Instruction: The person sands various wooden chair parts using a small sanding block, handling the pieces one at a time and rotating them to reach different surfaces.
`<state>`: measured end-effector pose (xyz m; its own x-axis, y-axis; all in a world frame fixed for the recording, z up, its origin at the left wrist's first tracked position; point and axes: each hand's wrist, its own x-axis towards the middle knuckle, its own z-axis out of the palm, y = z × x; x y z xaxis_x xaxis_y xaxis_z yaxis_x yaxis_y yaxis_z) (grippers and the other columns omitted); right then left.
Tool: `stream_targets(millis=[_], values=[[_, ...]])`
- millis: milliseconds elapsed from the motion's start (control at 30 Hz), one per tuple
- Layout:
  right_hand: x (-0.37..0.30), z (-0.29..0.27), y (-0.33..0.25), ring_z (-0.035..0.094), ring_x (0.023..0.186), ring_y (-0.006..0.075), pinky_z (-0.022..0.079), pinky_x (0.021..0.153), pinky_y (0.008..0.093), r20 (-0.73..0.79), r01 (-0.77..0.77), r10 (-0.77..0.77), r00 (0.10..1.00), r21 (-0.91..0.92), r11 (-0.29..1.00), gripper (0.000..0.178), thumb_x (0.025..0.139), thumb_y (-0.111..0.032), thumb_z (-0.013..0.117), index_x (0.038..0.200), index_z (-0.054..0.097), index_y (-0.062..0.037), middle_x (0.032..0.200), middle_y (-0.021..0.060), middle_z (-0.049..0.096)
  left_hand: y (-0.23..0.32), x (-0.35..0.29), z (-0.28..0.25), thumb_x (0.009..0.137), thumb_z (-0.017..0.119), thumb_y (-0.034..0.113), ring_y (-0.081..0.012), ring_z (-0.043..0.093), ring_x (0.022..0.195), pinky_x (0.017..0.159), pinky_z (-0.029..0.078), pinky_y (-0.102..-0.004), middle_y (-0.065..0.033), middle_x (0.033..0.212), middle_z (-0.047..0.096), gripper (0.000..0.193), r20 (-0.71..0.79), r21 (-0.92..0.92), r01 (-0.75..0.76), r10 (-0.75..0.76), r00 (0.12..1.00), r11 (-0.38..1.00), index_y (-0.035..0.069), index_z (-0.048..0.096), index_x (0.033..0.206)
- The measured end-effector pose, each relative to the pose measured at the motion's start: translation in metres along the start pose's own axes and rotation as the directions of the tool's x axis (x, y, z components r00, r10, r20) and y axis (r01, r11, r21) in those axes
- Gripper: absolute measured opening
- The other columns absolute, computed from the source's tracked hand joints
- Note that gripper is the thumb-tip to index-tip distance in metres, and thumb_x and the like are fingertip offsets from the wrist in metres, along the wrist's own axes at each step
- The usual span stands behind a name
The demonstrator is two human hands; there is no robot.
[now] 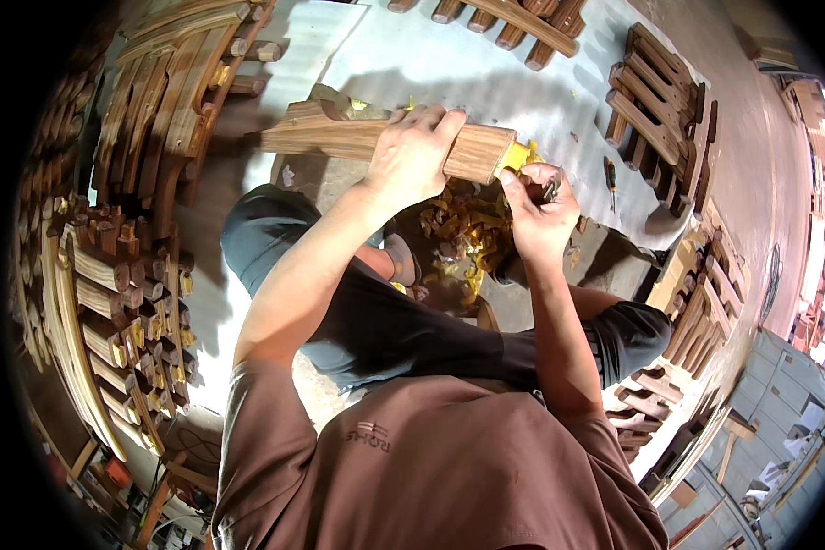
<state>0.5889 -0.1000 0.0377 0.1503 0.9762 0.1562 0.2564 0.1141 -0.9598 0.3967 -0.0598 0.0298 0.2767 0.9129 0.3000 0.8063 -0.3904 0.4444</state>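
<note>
My left hand point(411, 154) is wrapped over the middle of a brown wooden piece point(486, 152) with visible grain and a curved cut-out near its far-left end. It is held tilted slightly down to the right above my lap. Yellow tape point(517, 159) covers the piece's right end. My right hand point(543, 213) is closed at that end, thumb and fingers pinching at the tape. A small dark metal tool point(551, 189) sticks out between the right hand's fingers; its kind cannot be made out.
Torn yellow tape scraps point(458, 225) lie heaped on the floor between my legs. A screwdriver point(611, 183) rests on the pale sheet point(412, 69) at right. Stacked wooden parts stand at left point(110, 302), far left point(170, 101), back point(522, 23) and right point(655, 105).
</note>
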Motion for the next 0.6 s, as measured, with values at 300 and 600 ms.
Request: stream_targets(millis=[300, 600], values=[[0.012, -0.010, -0.015, 0.038, 0.051, 0.0024, 0.026, 0.045, 0.0210, 0.122, -0.507, 0.499, 0.858, 0.360, 0.783, 0.012, 0.088, -0.007, 0.071, 0.092, 0.066, 0.0020, 0.068, -0.0030, 0.055, 0.000, -0.007, 0.019, 0.064, 0.066, -0.003, -0.0329, 0.060, 0.102, 0.087, 0.047, -0.0432, -0.0138, 0.106, 0.060, 0.055, -0.105, 0.139, -0.028, 0.043, 0.994, 0.990, 0.003, 0.052, 0.117], [0.002, -0.018, -0.011, 0.047, 0.060, 0.0050, 0.036, 0.053, 0.0198, 0.126, -0.437, 0.419, 0.899, 0.300, 0.848, 0.015, 0.092, -0.005, 0.066, 0.104, 0.066, 0.0033, 0.080, 0.0010, 0.062, -0.003, -0.005, 0.004, 0.062, 0.069, 0.003, -0.0361, 0.058, 0.113, 0.101, 0.044, -0.0429, -0.0168, 0.120, 0.061, 0.069, 0.111, -0.068, 0.054, -0.046, 0.993, 0.996, 0.008, 0.054, 0.130]])
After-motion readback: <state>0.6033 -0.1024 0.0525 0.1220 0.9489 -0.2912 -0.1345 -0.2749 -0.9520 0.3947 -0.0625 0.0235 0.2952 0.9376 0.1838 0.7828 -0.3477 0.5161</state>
